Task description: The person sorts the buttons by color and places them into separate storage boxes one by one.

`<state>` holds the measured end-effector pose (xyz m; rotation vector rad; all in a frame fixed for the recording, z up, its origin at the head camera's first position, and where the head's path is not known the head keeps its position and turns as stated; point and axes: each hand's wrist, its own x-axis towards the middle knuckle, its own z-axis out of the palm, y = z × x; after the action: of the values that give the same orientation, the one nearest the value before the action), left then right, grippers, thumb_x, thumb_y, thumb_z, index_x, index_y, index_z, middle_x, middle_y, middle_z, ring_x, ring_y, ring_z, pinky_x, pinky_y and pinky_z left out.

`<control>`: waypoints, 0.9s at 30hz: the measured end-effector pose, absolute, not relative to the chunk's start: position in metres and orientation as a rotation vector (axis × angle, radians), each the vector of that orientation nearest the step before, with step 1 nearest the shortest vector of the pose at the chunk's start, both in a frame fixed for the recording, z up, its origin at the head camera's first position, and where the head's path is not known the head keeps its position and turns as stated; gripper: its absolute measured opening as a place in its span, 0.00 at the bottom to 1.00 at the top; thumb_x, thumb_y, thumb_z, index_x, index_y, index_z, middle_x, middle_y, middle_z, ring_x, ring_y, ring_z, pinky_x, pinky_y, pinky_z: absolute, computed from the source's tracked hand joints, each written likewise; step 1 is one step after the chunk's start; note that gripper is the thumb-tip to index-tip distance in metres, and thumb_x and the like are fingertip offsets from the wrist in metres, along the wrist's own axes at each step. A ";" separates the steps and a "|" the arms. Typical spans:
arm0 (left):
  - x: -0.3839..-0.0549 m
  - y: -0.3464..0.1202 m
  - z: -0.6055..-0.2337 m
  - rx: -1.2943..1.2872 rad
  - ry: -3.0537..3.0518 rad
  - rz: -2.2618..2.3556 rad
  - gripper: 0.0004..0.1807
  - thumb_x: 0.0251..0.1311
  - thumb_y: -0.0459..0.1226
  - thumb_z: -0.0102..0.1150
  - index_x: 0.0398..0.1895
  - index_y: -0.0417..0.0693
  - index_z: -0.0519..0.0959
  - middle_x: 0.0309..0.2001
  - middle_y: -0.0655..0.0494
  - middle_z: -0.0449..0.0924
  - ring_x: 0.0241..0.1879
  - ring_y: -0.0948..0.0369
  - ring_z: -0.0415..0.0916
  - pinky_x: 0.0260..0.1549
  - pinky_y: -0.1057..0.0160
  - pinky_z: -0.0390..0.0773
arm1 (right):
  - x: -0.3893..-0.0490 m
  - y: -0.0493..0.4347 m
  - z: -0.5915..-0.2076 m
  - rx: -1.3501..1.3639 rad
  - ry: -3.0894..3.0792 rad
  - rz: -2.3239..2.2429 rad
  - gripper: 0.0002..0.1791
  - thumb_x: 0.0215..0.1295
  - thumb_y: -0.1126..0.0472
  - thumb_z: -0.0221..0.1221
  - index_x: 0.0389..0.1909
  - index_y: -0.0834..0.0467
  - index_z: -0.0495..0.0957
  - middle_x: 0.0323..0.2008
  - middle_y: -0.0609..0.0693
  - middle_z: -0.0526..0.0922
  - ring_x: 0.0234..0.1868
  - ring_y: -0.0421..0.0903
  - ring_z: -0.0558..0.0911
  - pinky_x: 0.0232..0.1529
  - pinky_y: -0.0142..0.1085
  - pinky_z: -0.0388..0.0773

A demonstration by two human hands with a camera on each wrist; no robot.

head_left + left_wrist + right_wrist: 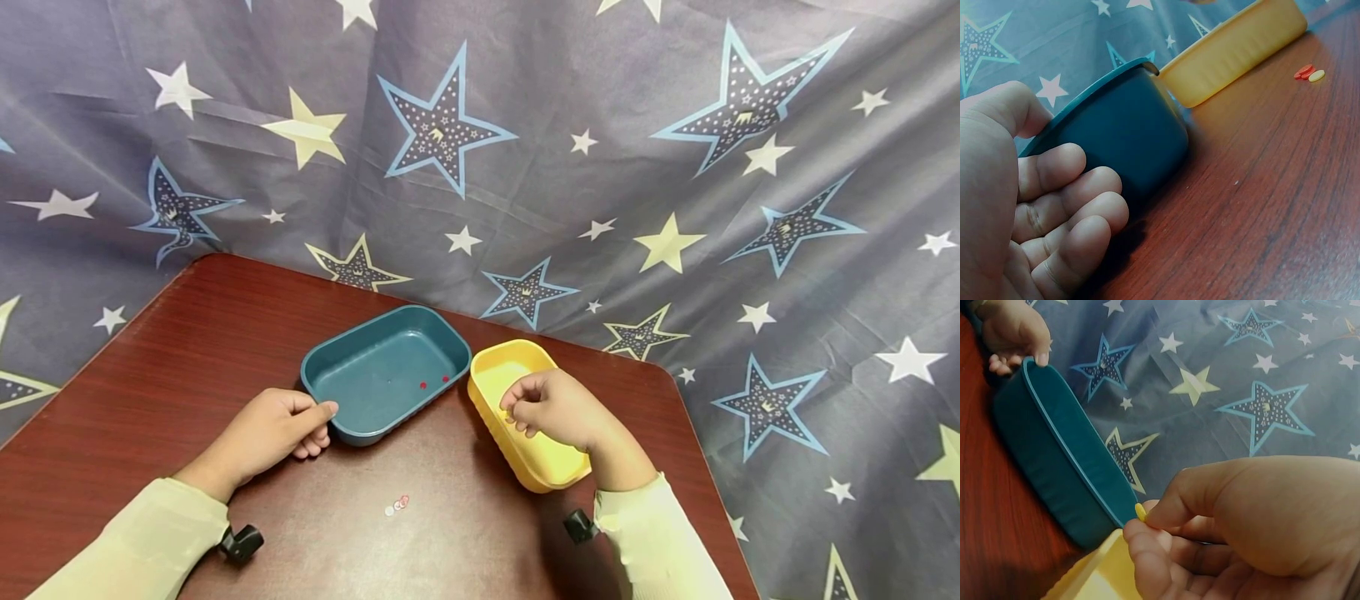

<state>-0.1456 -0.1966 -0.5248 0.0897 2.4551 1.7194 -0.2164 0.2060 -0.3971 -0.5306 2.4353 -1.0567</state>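
Observation:
My left hand [281,429] grips the near-left rim of a teal plastic tub [360,367], thumb over the edge and fingers [1094,187] curled against the outside. Two small red discs [423,385] lie on the tub's floor. Over a yellow plastic tub [555,454], my right hand [558,408] pinches a small yellow disc [1140,512] between thumb and index finger. The hand hides part of that tub's inside. A few small discs [399,505], red and pale, lie close together on the table in front of the tubs.
The two tubs stand side by side on a reddish-brown wooden table [247,333]. Behind and to the right hangs a grey curtain [540,200] printed with stars. Black wrist cameras [242,543] sit at both sleeves.

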 end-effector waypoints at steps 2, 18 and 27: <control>-0.146 -0.197 -0.525 0.090 2.454 1.721 0.27 0.73 0.57 0.61 0.26 0.45 0.87 0.24 0.51 0.87 0.25 0.56 0.86 0.27 0.59 0.88 | -0.220 0.207 -0.398 -0.514 2.421 -1.069 0.07 0.69 0.68 0.59 0.40 0.64 0.86 0.30 0.56 0.86 0.27 0.46 0.84 0.32 0.37 0.87; -0.148 -0.199 -0.529 0.076 2.454 1.705 0.26 0.74 0.56 0.61 0.27 0.46 0.88 0.25 0.51 0.87 0.26 0.56 0.86 0.27 0.59 0.88 | -0.250 0.223 -0.418 -0.392 2.350 -1.077 0.08 0.70 0.68 0.60 0.42 0.70 0.84 0.32 0.59 0.86 0.29 0.47 0.84 0.35 0.39 0.88; -0.147 -0.199 -0.527 0.069 2.454 1.703 0.26 0.73 0.56 0.61 0.26 0.46 0.88 0.25 0.51 0.88 0.26 0.56 0.86 0.27 0.59 0.88 | -0.262 0.222 -0.426 -0.389 2.345 -1.002 0.06 0.69 0.71 0.61 0.41 0.72 0.84 0.31 0.57 0.85 0.30 0.46 0.82 0.36 0.38 0.86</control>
<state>-0.1472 -0.1987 -0.5275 0.0688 2.4535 1.7032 -0.2620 0.2221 -0.4258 -0.3889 2.3449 -1.0020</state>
